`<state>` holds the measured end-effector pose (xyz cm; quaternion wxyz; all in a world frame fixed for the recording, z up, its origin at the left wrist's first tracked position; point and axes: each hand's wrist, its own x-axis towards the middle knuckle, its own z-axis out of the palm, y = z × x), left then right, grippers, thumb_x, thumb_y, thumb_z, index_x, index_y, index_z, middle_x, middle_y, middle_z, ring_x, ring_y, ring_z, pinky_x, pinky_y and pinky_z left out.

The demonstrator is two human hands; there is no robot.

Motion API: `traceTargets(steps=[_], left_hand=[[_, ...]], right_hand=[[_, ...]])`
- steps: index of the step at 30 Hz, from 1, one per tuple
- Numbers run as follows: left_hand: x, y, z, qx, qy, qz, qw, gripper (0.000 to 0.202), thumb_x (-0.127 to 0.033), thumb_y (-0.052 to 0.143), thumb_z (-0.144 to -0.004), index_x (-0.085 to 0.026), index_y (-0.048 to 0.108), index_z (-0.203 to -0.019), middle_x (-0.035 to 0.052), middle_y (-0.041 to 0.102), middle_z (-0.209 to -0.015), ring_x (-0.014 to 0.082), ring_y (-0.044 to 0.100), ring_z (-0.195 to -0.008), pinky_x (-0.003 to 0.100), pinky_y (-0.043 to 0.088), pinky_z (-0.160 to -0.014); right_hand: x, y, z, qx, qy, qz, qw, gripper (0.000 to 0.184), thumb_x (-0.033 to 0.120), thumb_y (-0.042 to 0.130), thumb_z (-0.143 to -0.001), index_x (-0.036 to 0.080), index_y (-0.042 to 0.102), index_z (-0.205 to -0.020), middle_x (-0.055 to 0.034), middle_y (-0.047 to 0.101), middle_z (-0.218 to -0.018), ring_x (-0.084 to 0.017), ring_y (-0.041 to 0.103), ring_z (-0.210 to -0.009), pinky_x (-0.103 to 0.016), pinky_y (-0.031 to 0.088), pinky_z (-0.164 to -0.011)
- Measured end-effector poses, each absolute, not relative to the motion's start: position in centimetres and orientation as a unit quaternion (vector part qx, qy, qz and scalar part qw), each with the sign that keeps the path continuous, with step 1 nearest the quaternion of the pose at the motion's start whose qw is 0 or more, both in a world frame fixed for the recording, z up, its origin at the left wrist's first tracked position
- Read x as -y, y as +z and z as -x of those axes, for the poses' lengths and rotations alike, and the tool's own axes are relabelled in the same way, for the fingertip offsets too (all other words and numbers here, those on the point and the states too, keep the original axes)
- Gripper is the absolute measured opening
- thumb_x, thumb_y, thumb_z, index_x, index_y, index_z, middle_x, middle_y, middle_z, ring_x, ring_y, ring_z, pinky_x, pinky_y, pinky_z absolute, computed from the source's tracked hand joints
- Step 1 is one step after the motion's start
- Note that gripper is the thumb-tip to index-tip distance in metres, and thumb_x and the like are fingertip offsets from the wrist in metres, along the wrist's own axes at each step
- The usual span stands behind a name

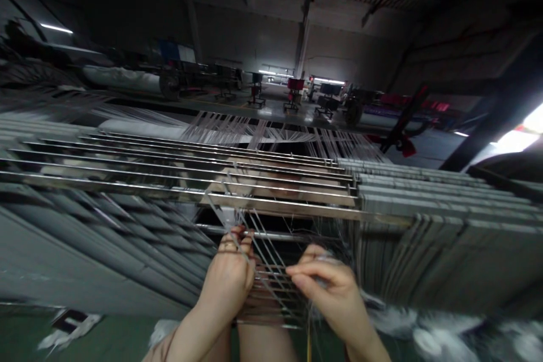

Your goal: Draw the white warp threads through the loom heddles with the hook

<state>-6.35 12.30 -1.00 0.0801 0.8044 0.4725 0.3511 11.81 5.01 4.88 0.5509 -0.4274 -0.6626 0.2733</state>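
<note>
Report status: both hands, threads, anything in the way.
Left hand at threads, grip unclear. Right hand pinched beside them. Metal bars cross just beyond.

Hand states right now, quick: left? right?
Left hand: fingers bent at the pale strands; can't tell if gripping.
Right hand: closed, thumb and forefinger pinched; can't tell what, if anything, it holds.

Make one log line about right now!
left hand: at grey heddles; right hand: thumb and forefinger pinched, contents unclear; metal bars: beyond both hands

Glossy metal rods (275, 204), matt strips (407, 260)
</note>
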Motion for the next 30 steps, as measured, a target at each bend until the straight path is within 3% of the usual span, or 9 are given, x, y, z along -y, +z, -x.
traceTargets(steps=[3, 5, 8, 13, 16, 21, 24, 27, 30], left_hand=[[-12.7, -0.9, 6.0, -0.426, 0.444, -0.745, 0.259, 0.023, -0.018, 0.049, -0.080, -0.014, 0.061, -0.099, 0.0162, 0.059, -0.118, 0.0287, 0.053, -0.114, 0.046, 0.043, -0.095], [-12.9, -0.6, 6.0, -0.410, 0.499, -0.672, 0.363, 0.020, -0.023, 0.047, -0.084, -0.017, 0.055, -0.101, 0.0122, 0.062, -0.109, 0.0224, 0.062, -0.098, 0.042, 0.047, -0.089], [-12.3, 0.7, 6.5, -0.440, 0.518, -0.605, 0.415, 0.021, -0.028, 0.052, -0.082, -0.016, 0.056, -0.099, 0.0067, 0.066, -0.090, 0.0195, 0.065, -0.079, 0.037, 0.051, -0.077], [-9.0, 3.2, 6.9, -0.385, 0.451, -0.724, 0.352, 0.017, -0.024, 0.053, -0.084, -0.022, 0.068, -0.089, 0.0067, 0.061, -0.100, 0.0238, 0.054, -0.105, 0.037, 0.042, -0.091], [-7.8, 3.0, 6.6, -0.364, 0.394, -0.779, 0.323, 0.019, -0.021, 0.052, -0.083, -0.023, 0.070, -0.088, 0.0081, 0.059, -0.099, 0.0247, 0.055, -0.100, 0.038, 0.045, -0.087], [-8.8, 1.3, 7.0, -0.418, 0.427, -0.597, 0.536, 0.030, -0.032, 0.054, -0.084, -0.022, 0.058, -0.111, 0.0001, 0.061, -0.074, 0.0172, 0.062, -0.069, 0.030, 0.051, -0.064], [-7.9, 1.9, 7.4, -0.402, 0.420, -0.535, 0.613, 0.023, -0.036, 0.056, -0.083, -0.021, 0.062, -0.099, -0.0010, 0.063, -0.069, 0.0165, 0.063, -0.065, 0.027, 0.051, -0.061], [-6.0, 2.9, 7.4, -0.367, 0.406, -0.643, 0.536, 0.014, -0.032, 0.058, -0.082, -0.023, 0.068, -0.087, 0.0030, 0.070, -0.089, 0.0210, 0.064, -0.085, 0.030, 0.050, -0.077], [-5.7, 2.7, 7.4, -0.372, 0.380, -0.712, 0.459, 0.016, -0.029, 0.053, -0.085, -0.025, 0.068, -0.091, 0.0026, 0.069, -0.089, 0.0200, 0.063, -0.084, 0.029, 0.050, -0.077]], right_hand=[[-5.0, 5.0, -11.4, 0.646, 0.229, 0.481, 0.547, 0.013, 0.013, 0.064, -0.079, 0.019, 0.075, -0.083, -0.0034, 0.063, -0.071, -0.017, 0.058, -0.071, -0.028, 0.046, -0.065], [-4.8, 5.2, -11.4, 0.646, 0.220, 0.504, 0.529, 0.013, 0.013, 0.063, -0.080, 0.018, 0.074, -0.083, -0.0034, 0.063, -0.072, -0.017, 0.059, -0.071, -0.027, 0.047, -0.066], [-4.8, 5.8, -11.3, 0.658, 0.216, 0.525, 0.495, 0.016, 0.013, 0.061, -0.081, 0.019, 0.074, -0.087, -0.0033, 0.065, -0.074, -0.017, 0.060, -0.073, -0.027, 0.048, -0.068], [-5.8, 6.1, -10.6, 0.697, 0.246, 0.513, 0.436, 0.021, 0.008, 0.058, -0.082, 0.021, 0.073, -0.089, -0.0021, 0.069, -0.080, -0.016, 0.062, -0.079, -0.026, 0.047, -0.074], [-6.2, 5.9, -10.3, 0.696, 0.262, 0.516, 0.424, 0.018, 0.007, 0.059, -0.081, 0.020, 0.072, -0.084, -0.0015, 0.071, -0.082, -0.017, 0.063, -0.082, -0.027, 0.047, -0.077], [-4.7, 6.6, -11.1, 0.654, 0.238, 0.520, 0.495, 0.008, 0.011, 0.065, -0.078, 0.018, 0.067, -0.078, 0.0009, 0.066, -0.074, -0.014, 0.060, -0.069, -0.023, 0.046, -0.068], [-4.1, 6.9, -11.1, 0.694, 0.213, 0.502, 0.470, 0.017, 0.009, 0.060, -0.083, 0.021, 0.070, -0.089, 0.0009, 0.067, -0.076, -0.014, 0.060, -0.074, -0.027, 0.044, -0.080], [-4.8, 6.5, -10.3, 0.728, 0.241, 0.499, 0.403, 0.019, 0.008, 0.058, -0.084, 0.020, 0.071, -0.088, -0.0008, 0.067, -0.078, -0.015, 0.060, -0.077, -0.026, 0.044, -0.075], [-5.3, 5.9, -9.8, 0.713, 0.262, 0.520, 0.391, 0.012, 0.010, 0.062, -0.082, 0.018, 0.068, -0.078, 0.0005, 0.063, -0.073, -0.014, 0.059, -0.071, -0.024, 0.043, -0.069]])
